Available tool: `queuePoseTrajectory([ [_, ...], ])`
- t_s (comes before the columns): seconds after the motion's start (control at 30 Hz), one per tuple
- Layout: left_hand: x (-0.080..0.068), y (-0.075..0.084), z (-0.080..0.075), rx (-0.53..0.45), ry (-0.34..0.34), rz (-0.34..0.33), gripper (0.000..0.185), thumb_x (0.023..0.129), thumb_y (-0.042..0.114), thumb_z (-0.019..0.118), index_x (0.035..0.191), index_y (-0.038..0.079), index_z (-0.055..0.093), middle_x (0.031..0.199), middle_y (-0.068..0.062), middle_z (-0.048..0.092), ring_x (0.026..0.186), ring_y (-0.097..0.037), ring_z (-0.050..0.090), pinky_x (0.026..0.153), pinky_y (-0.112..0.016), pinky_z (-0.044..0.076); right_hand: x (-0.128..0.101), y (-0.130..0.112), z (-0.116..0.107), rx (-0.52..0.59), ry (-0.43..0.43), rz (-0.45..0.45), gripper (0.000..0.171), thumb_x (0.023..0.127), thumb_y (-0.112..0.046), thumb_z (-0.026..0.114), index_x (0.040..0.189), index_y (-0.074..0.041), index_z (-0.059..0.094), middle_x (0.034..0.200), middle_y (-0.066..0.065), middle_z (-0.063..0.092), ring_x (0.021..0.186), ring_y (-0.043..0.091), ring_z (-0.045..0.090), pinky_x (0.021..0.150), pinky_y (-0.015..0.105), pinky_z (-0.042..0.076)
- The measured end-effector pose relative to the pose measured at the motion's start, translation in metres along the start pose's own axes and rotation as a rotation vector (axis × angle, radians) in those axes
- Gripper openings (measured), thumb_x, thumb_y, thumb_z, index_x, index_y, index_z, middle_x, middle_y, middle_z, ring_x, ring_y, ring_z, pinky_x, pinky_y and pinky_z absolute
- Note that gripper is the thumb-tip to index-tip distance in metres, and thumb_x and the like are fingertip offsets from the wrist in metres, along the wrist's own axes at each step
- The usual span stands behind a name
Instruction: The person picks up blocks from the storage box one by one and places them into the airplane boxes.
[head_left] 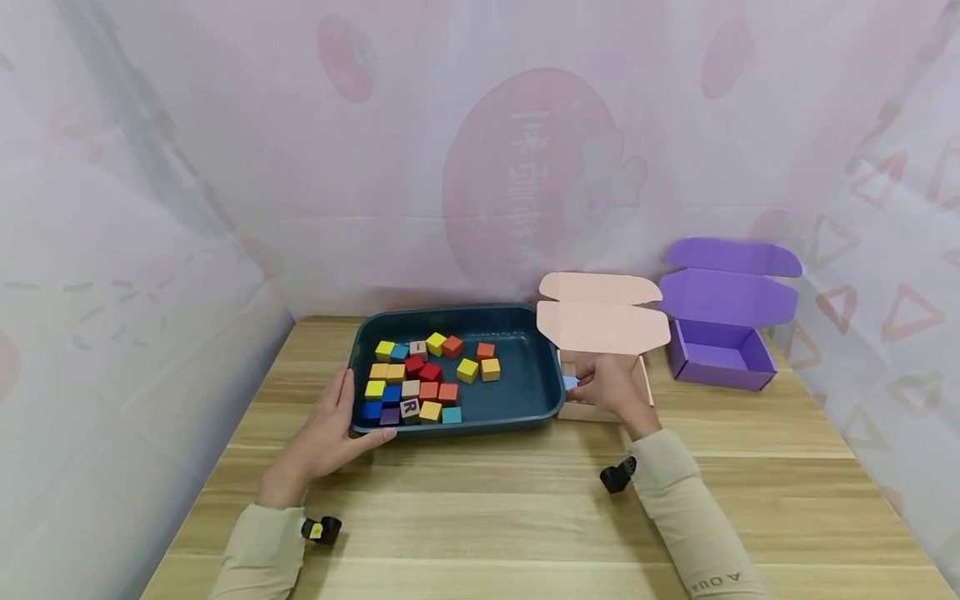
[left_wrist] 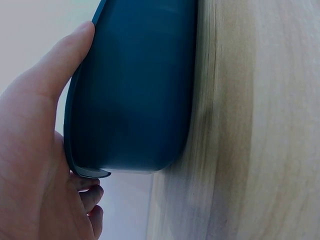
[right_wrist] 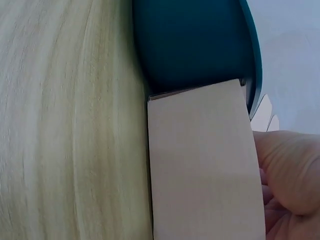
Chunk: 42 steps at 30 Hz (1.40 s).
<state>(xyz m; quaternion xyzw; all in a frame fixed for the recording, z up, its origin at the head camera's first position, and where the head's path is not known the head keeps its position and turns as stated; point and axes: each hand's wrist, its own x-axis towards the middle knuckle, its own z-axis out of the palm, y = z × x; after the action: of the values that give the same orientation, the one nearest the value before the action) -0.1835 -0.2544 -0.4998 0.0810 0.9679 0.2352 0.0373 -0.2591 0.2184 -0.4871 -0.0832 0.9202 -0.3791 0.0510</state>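
Observation:
A dark teal tray (head_left: 510, 412) holds several coloured and plain wooden cubes (head_left: 429, 392), most of them grouped in its left half. My left hand (head_left: 330, 437) rests on the tray's near left corner, thumb along the front rim and fingers along the left side. Inside the open pale pink box (head_left: 603, 325), my right hand (head_left: 611, 385) pinches a light blue block (head_left: 571, 382) at the left end. A plain wooden block (head_left: 569, 368) lies just behind it. In the right wrist view, the box's front wall (right_wrist: 205, 165) hides the right fingertips.
A purple box (head_left: 727, 371) with its lid raised stands right of the pink box. The tray's right end sits against the pink box. A printed cloth wall (head_left: 420, 150) rises behind the wooden table (head_left: 480, 517).

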Motion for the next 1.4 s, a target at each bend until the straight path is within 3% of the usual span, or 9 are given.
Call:
queuePoseTrajectory([
  [0.23,0.001,0.001,0.000,0.006,-0.002,-0.006,0.131,0.089,0.076,0.065,0.168,0.001,-0.008,0.177,-0.023,-0.008,0.161,-0.051,0.009,0.127,-0.072,0.021,-0.002,-0.004,-0.003,-0.036,0.004,0.009,0.020,0.084,-0.011,0.089,0.084,0.003,0.074,0.073,0.006,0.074,0.066,0.010,0.063,0.058,0.024,0.050],
  [0.33,0.001,0.000,0.000,0.009,-0.001,-0.003,0.131,0.089,0.076,0.065,0.168,0.001,-0.007,0.177,-0.024,-0.007,0.161,-0.051,0.009,0.126,-0.072,0.022,-0.004,-0.010,-0.010,-0.109,0.026,-0.018,0.021,0.085,-0.014,0.088,0.085,0.001,0.073,0.079,0.007,0.076,0.072,0.014,0.068,0.074,0.037,0.059],
  [0.47,0.001,0.000,-0.001,0.009,0.000,-0.005,0.131,0.089,0.076,0.065,0.168,0.001,-0.008,0.177,-0.024,-0.007,0.161,-0.052,0.009,0.126,-0.072,0.022,-0.005,-0.028,-0.023,-0.210,0.083,-0.069,0.025,0.089,-0.019,0.084,0.102,0.002,0.078,0.096,0.014,0.081,0.091,0.027,0.077,0.094,0.054,0.061],
  [0.6,0.001,0.000,-0.002,0.012,0.000,-0.004,0.131,0.090,0.076,0.065,0.168,0.001,-0.008,0.177,-0.025,-0.007,0.161,-0.052,0.009,0.126,-0.073,0.021,-0.002,-0.050,-0.031,-0.216,0.078,-0.121,0.035,0.092,-0.018,0.080,0.116,0.007,0.075,0.106,0.019,0.080,0.099,0.033,0.078,0.091,0.049,0.064],
  [0.8,0.001,0.001,-0.002,0.019,0.003,-0.010,0.132,0.089,0.079,0.064,0.168,0.001,-0.007,0.177,-0.024,-0.006,0.161,-0.051,0.009,0.126,-0.073,0.021,0.007,-0.080,-0.034,-0.200,-0.003,-0.187,0.040,0.092,-0.018,0.082,0.123,0.006,0.073,0.113,0.021,0.079,0.102,0.031,0.077,0.094,0.046,0.064],
  [1.07,0.001,0.002,-0.003,0.025,0.008,-0.010,0.132,0.088,0.078,0.065,0.168,0.001,-0.007,0.177,-0.024,-0.005,0.161,-0.051,0.010,0.126,-0.073,0.022,0.026,-0.104,-0.013,-0.198,-0.114,-0.243,0.042,0.094,-0.019,0.082,0.128,0.002,0.071,0.121,0.018,0.077,0.108,0.027,0.077,0.095,0.040,0.064],
  [1.4,-0.001,0.003,-0.002,0.023,0.004,-0.011,0.132,0.088,0.078,0.064,0.168,0.000,-0.006,0.177,-0.025,-0.005,0.161,-0.052,0.010,0.126,-0.072,0.021,0.048,-0.106,0.037,-0.231,-0.156,-0.186,0.046,0.093,-0.018,0.082,0.131,0.004,0.069,0.126,0.019,0.074,0.111,0.027,0.074,0.101,0.040,0.062],
])
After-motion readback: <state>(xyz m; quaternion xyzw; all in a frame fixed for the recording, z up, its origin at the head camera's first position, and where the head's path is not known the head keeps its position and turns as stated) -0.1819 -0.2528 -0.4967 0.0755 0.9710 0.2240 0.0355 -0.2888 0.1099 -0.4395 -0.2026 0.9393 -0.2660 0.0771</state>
